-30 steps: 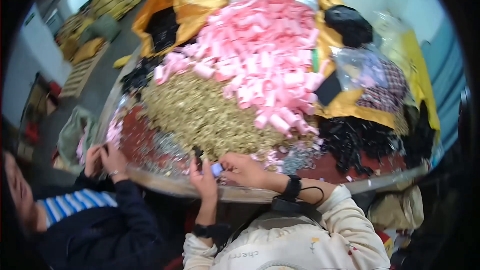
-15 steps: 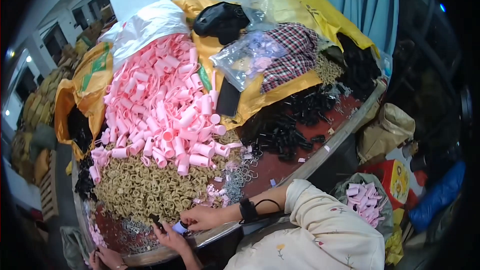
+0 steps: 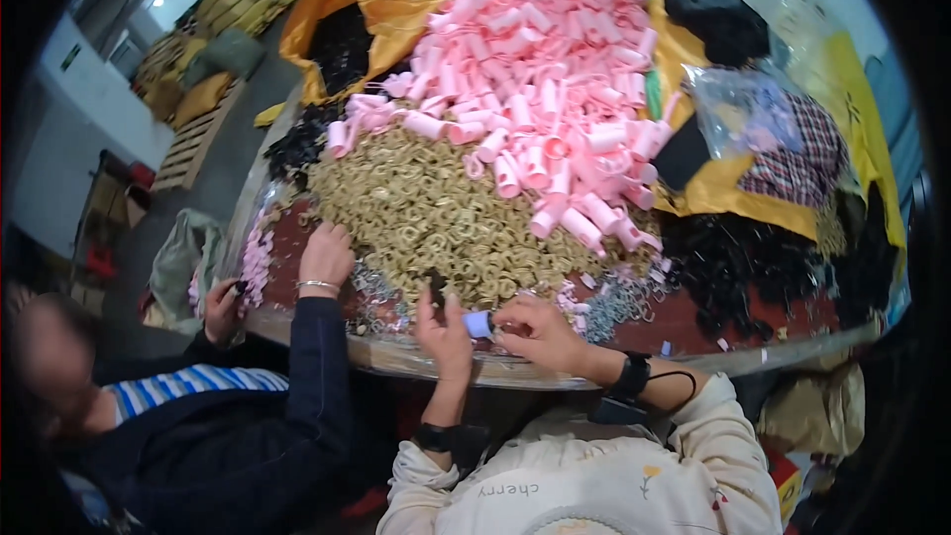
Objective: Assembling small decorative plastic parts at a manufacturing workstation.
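Note:
My left hand (image 3: 446, 339) is closed, with a small black plastic part (image 3: 436, 283) sticking up from its fingers. Between my two hands is a small lavender cylindrical piece (image 3: 477, 324), its near side against my left fingers. My right hand (image 3: 543, 335) pinches at its other end, where something dark shows; exactly how the fingers grip is hidden. Both hands are over the table's near edge, just in front of a heap of tan ring-shaped pieces (image 3: 416, 208). Beside my right hand lie small metal hooks (image 3: 624, 305).
Pink plastic cylinders (image 3: 545, 69) are heaped beyond the tan pieces. Black parts (image 3: 723, 272) spread on the right, near a clear bag (image 3: 738, 114) and plaid cloth (image 3: 797, 154). At my left, a co-worker's hand (image 3: 327, 256) reaches onto the table; their other hand (image 3: 224, 312) holds something dark.
The view has swung left, bringing the co-worker's body in. One co-worker hand has moved onto the tan heap's edge. My hands stay together at the lavender piece, the black part still in my left.

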Motion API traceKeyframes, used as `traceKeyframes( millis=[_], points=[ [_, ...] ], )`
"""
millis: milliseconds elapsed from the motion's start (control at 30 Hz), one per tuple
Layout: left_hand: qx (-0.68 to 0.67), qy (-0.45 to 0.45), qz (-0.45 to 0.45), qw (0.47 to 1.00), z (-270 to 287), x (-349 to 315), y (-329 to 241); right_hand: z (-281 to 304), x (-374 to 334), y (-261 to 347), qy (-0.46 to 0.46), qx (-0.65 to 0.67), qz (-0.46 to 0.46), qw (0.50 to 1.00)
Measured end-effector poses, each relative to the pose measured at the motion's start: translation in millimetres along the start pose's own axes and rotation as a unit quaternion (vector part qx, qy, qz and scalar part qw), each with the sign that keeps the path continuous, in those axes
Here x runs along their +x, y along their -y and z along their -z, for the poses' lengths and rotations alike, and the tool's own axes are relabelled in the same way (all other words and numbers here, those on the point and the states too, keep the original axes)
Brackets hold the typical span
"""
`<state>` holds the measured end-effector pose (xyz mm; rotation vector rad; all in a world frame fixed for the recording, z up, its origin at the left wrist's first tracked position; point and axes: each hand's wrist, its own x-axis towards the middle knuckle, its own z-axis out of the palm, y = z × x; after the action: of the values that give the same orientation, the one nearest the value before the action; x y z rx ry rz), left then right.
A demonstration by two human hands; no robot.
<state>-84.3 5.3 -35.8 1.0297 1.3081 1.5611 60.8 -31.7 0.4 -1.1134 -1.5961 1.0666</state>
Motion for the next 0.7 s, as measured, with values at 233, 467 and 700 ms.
traceKeyframes(
  millis=[233,467,700],
  points=[
    [0.042,-0.007,-0.043,0.998,-4.6,-1.0,2.7,-4.4,3.6,4.5,0.014,0.242,-0.234,0.942],
    [0.043,-0.026,-0.039,0.998,-1.5,2.0,1.7,-7.7,6.0,8.4,0.023,0.127,-0.102,0.986],
    [0.18,-0.004,-0.145,0.973,-5.1,5.3,-9.2,-7.6,14.6,15.3,0.027,0.192,-0.178,0.965]
  ],
)
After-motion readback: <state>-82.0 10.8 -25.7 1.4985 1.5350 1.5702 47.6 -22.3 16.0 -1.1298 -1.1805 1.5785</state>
